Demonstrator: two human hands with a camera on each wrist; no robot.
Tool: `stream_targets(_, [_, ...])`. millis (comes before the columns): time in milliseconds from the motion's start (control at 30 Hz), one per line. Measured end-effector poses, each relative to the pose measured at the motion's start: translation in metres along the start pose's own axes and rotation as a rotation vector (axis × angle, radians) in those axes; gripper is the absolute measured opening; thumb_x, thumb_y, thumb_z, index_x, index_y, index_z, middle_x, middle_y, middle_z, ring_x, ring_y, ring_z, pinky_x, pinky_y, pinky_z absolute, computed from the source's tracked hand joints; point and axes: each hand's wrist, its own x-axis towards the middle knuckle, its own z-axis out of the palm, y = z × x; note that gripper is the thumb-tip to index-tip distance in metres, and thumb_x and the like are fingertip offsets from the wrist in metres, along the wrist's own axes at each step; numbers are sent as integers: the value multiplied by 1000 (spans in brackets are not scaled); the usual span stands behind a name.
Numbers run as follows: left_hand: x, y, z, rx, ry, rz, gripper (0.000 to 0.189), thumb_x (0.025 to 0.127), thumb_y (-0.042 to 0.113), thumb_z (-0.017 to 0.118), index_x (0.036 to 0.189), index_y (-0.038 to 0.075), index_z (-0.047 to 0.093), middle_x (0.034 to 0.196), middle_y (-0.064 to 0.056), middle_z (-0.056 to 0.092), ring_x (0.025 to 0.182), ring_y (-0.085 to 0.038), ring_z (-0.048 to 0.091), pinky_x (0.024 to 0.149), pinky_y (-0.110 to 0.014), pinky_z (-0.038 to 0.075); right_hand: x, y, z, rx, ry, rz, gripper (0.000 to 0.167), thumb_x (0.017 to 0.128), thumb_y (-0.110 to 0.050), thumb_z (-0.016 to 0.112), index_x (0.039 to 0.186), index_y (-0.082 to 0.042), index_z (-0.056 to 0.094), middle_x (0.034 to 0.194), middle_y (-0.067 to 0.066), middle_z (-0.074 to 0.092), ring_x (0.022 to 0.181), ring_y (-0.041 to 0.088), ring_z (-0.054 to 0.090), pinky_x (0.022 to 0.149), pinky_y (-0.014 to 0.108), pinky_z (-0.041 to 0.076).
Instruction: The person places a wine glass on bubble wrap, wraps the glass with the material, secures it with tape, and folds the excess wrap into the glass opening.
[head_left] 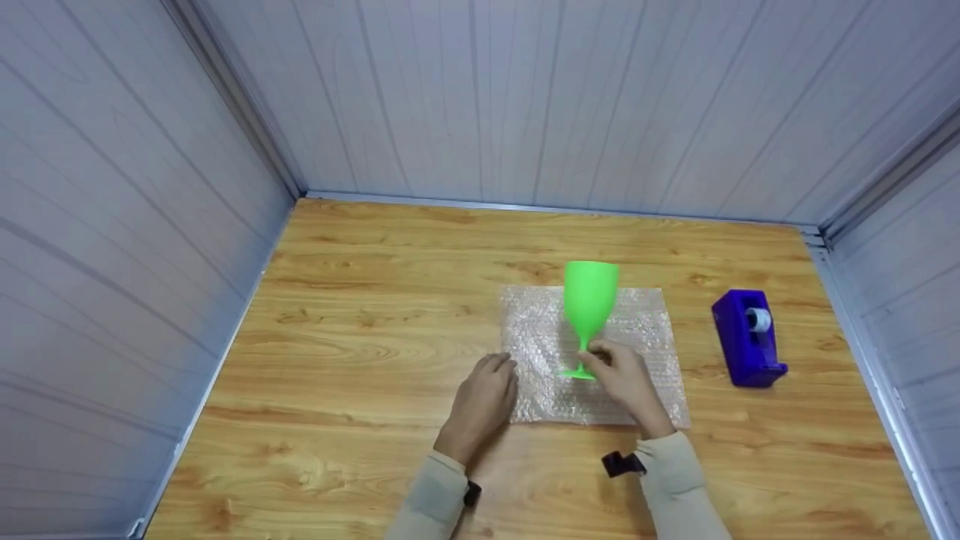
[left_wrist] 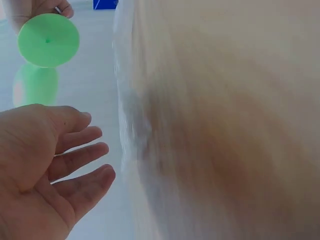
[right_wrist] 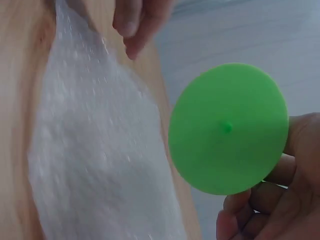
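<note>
A bright green goblet [head_left: 589,296] is held bowl-up above a sheet of bubble wrap [head_left: 532,390]. My right hand [head_left: 621,373] pinches its stem just over the foot. In the right wrist view the round underside of the goblet's foot [right_wrist: 220,155] faces the camera and hides part of the fingers. By the left edge of the wrap is my left hand [head_left: 484,401], holding nothing. Its fingers [left_wrist: 80,155] are loosely bent and spread in the left wrist view, close to the wrap's edge; whether they touch it I cannot tell.
A blue tape dispenser [head_left: 750,341] with a roll of tape [head_left: 759,320] stands right of the wrap. The wooden table [head_left: 360,315] is bounded by pale panel walls [head_left: 510,105] at the back, left and right.
</note>
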Motion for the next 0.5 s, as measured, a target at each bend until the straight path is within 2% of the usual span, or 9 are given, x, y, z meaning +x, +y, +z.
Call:
stream_targets(100, [-1, -8, -3, -8, 27, -70, 23, 100, 11, 59, 114, -1, 71, 124, -17, 65, 118, -31, 59, 99, -40, 49, 6, -3, 20, 51, -69, 25, 12, 94, -12, 71, 92, -1, 73, 80, 8, 65, 69, 17, 53, 60, 26, 45])
stream_targets(200, [-2, -13, -6, -25, 17, -126, 23, 101, 13, 59, 115, -1, 71, 124, -17, 64, 117, -32, 59, 98, -42, 49, 11, -5, 37, 63, -124, 13, 12, 94, -12, 71, 88, -1, 73, 78, 5, 65, 68, 15, 52, 60, 26, 43])
stream_targets(400, [-2, -19, -7, -60, -8, -175, 24, 101, 14, 60, 117, -1, 70, 121, -17, 65, 112, -33, 61, 95, -43, 51, 16, -6, 59, 58, -205, -12, 18, 96, -14, 68, 87, 2, 72, 79, 3, 66, 68, 14, 52, 62, 30, 43])
stream_targets(500, [-1, -22, -7, -73, -15, -191, 25, 101, 14, 61, 117, -2, 69, 120, -17, 65, 110, -33, 62, 94, -43, 51, 18, -4, 66, 54, -215, -12, 17, 95, -13, 68, 87, 1, 73, 79, 2, 67, 69, 14, 53, 64, 31, 45])
